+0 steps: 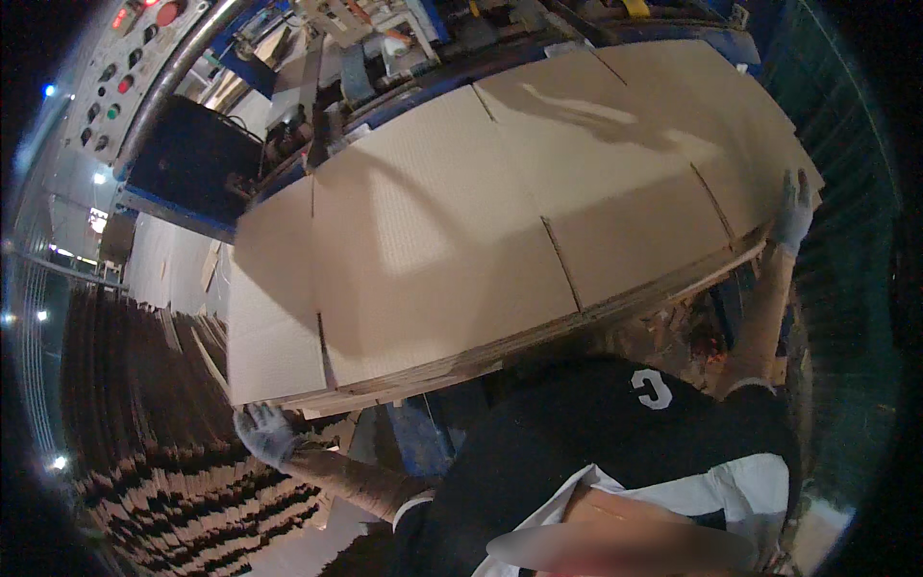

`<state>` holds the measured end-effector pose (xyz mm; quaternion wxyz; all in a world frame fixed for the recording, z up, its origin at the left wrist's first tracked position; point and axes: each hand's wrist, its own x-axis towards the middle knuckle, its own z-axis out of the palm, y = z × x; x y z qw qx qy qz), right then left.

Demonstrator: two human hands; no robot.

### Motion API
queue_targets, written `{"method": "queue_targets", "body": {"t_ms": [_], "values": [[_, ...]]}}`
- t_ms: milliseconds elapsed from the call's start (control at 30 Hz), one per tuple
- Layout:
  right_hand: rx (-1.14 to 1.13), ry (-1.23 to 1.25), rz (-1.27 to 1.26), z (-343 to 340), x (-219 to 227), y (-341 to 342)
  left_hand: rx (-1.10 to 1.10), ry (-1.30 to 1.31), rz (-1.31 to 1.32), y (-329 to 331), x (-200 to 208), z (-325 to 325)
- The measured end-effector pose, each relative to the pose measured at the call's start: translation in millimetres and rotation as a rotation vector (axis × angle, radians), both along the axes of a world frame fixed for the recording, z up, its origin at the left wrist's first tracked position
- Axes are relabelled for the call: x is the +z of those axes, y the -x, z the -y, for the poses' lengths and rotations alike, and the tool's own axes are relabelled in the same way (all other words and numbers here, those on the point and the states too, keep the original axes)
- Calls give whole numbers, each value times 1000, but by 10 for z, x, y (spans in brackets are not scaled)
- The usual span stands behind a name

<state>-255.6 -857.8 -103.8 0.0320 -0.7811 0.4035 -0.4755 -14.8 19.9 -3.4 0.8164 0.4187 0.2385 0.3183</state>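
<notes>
Blue metal machinery (192, 154) lies beyond a flat brown cardboard stack (433, 250); grey-gloved left hand (265, 435) and right hand (793, 216) meet its end edges, grips seemingly unclenched.

I see a black short-sleeved fabric top (538, 423) bearing a curved white marking (651, 389), white trim at the neckline (663, 493) and a pale sleeve band (411, 507). Pale grey gloves clothe the left hand (264, 435) and right hand (793, 219).

Over here on the left, a pale grey control panel (123, 67) with round coloured buttons (125, 85) is slanting; brown cardboard stacks (192, 490) are standing below, a dark green curtain (856, 202) hanging opposite.
</notes>
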Motion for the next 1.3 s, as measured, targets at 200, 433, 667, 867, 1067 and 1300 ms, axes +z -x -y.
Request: {"method": "queue_targets", "body": {"t_ms": [200,433,667,867,1067,1300], "values": [[-97,429,26,-237,717,-199,-342,-361,69,-496,333,67],[436,-748,949,-241,1208,-187,-536,-549,88,-1134,605,-204],[727,-563,769,-1260,1785,-179,-506,-637,69,-562,725,360],[765,87,-220,-2559,1179,131,-371,-1538,250,494,341,1436],[1181,311,-892,-2472,895,-272,-955,-2121,400,426,-38,2216],[1178,320,-847,-2245,936,-1029,-847,-2294,344,-86,-98,2308]]}}
